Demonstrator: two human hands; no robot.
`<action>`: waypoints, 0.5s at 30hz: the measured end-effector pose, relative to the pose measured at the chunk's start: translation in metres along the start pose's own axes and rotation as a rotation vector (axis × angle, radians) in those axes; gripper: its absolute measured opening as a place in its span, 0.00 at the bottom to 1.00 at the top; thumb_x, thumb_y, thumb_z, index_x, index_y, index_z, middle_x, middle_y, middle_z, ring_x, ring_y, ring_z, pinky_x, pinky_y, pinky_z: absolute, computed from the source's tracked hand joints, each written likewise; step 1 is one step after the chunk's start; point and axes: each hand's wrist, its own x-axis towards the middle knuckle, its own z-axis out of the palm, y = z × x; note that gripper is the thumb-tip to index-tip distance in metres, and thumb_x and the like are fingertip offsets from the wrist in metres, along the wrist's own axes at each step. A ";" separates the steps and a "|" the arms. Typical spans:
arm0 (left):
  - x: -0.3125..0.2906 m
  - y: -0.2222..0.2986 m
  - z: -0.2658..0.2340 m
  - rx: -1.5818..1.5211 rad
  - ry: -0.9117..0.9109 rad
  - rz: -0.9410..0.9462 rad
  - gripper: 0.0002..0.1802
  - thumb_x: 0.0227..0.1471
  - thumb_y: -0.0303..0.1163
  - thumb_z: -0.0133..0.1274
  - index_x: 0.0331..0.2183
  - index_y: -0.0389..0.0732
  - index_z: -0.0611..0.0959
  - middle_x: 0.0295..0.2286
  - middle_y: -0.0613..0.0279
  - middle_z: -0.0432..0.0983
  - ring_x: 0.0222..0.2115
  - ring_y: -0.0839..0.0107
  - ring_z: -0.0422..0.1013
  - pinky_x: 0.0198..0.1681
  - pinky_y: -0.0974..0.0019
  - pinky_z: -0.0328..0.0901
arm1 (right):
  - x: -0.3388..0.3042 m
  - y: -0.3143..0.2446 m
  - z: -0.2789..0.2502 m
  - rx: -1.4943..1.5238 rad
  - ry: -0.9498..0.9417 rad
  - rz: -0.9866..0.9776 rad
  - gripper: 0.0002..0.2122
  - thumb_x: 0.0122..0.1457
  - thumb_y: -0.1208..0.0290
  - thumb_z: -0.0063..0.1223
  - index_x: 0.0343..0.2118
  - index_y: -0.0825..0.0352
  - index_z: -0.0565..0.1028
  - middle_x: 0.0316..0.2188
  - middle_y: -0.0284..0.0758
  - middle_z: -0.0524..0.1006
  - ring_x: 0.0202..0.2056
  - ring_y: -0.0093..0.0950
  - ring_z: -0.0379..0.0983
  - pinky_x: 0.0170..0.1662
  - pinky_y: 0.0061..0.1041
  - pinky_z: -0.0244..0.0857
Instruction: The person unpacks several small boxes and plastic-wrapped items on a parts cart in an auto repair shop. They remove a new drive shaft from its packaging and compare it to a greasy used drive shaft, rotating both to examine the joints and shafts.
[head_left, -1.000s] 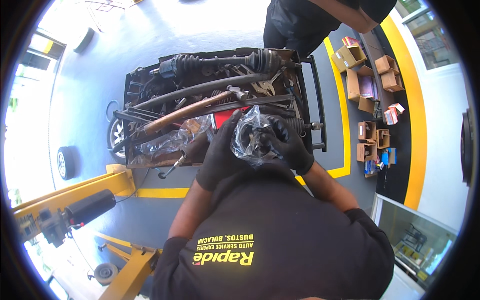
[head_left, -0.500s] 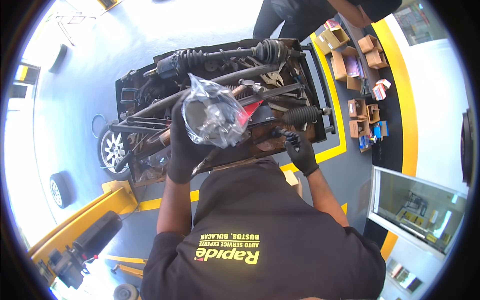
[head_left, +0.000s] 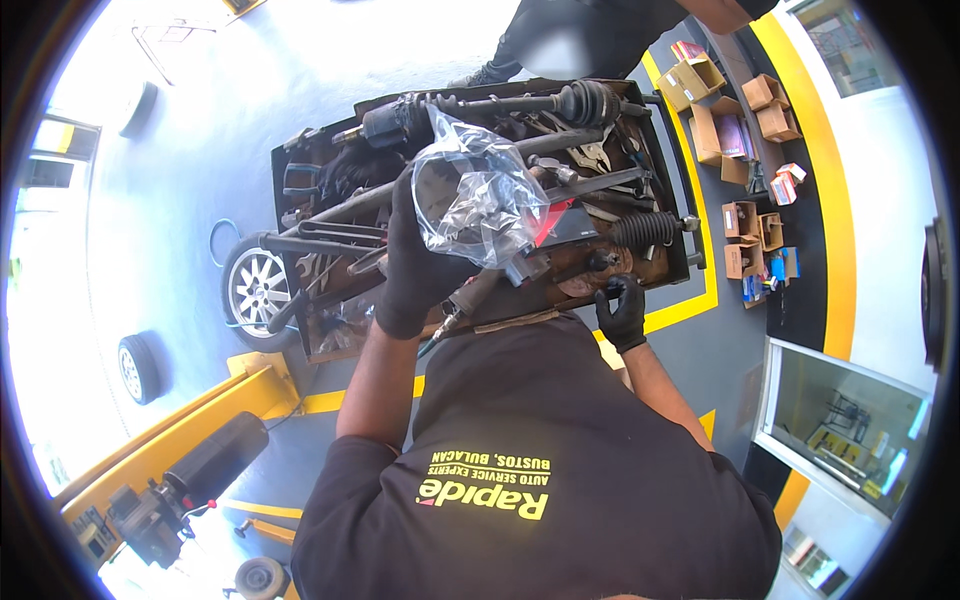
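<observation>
My gloved left hand (head_left: 412, 275) is closed on a clear plastic bag (head_left: 485, 215), raised over the near side of a metal parts tray (head_left: 305, 345). Grey metal shows through the crinkled film, but its kind is unclear. Just below the bag lies an air tool (head_left: 468, 297) with a metal hose fitting. A red and black flat box (head_left: 565, 222) shows behind the bag's right side. At the tray's near right edge, my gloved right hand (head_left: 623, 310) has its fingers curled toward the thumb; what they hold, if anything, is hidden. A dark stubby part (head_left: 603, 260) lies just beyond it.
A drive axle (head_left: 500, 105) spans the tray's far side, and a ribbed rubber boot (head_left: 645, 230) lies at its right. Wheels (head_left: 258, 290) stand left; a yellow lift arm (head_left: 260, 390) lies lower left. Cardboard boxes (head_left: 720, 135) line the right. Another person (head_left: 590, 35) stands beyond.
My right hand has drawn back from the dark part toward the tray's near edge. The left hand still holds the bag. The view has shifted, and the other person's leg has moved.
</observation>
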 end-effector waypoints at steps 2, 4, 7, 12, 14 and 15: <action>-0.002 0.006 0.000 -0.073 0.005 -0.016 0.55 0.39 0.31 0.82 0.63 0.36 0.67 0.55 0.52 0.76 0.55 0.64 0.76 0.58 0.57 0.72 | 0.005 -0.005 -0.002 -0.038 -0.042 0.001 0.10 0.59 0.74 0.64 0.40 0.66 0.74 0.35 0.38 0.75 0.34 0.39 0.75 0.39 0.38 0.67; -0.006 0.009 -0.001 -0.099 0.008 -0.035 0.54 0.40 0.30 0.82 0.63 0.36 0.67 0.56 0.53 0.76 0.55 0.64 0.76 0.59 0.57 0.72 | 0.009 -0.009 -0.003 -0.024 -0.073 0.010 0.09 0.58 0.72 0.65 0.38 0.64 0.75 0.34 0.37 0.75 0.35 0.40 0.74 0.41 0.40 0.65; -0.013 0.009 -0.003 -0.071 0.004 -0.070 0.55 0.40 0.27 0.81 0.65 0.37 0.67 0.57 0.54 0.75 0.56 0.64 0.76 0.60 0.57 0.72 | 0.010 -0.008 -0.003 -0.005 -0.120 0.040 0.08 0.57 0.71 0.65 0.34 0.63 0.75 0.32 0.36 0.75 0.35 0.41 0.74 0.42 0.41 0.63; -0.028 0.002 -0.002 -0.137 0.050 -0.041 0.63 0.35 0.33 0.84 0.67 0.38 0.63 0.58 0.52 0.73 0.58 0.61 0.73 0.61 0.56 0.71 | -0.003 0.007 -0.001 -0.029 -0.154 0.028 0.06 0.59 0.72 0.63 0.32 0.63 0.75 0.32 0.38 0.76 0.36 0.44 0.74 0.41 0.43 0.63; -0.033 0.004 -0.001 -0.543 0.041 -0.159 0.72 0.35 0.34 0.84 0.73 0.41 0.53 0.66 0.51 0.63 0.65 0.56 0.66 0.65 0.52 0.70 | -0.005 0.010 0.000 -0.110 -0.102 -0.066 0.05 0.61 0.72 0.61 0.33 0.63 0.75 0.33 0.42 0.77 0.38 0.48 0.74 0.43 0.45 0.64; -0.032 0.005 -0.003 -0.598 0.008 -0.329 0.67 0.45 0.38 0.79 0.74 0.44 0.51 0.67 0.51 0.62 0.67 0.55 0.63 0.67 0.51 0.67 | -0.004 0.011 -0.001 -0.082 -0.112 -0.062 0.05 0.61 0.70 0.60 0.34 0.63 0.75 0.34 0.43 0.77 0.39 0.49 0.74 0.44 0.47 0.65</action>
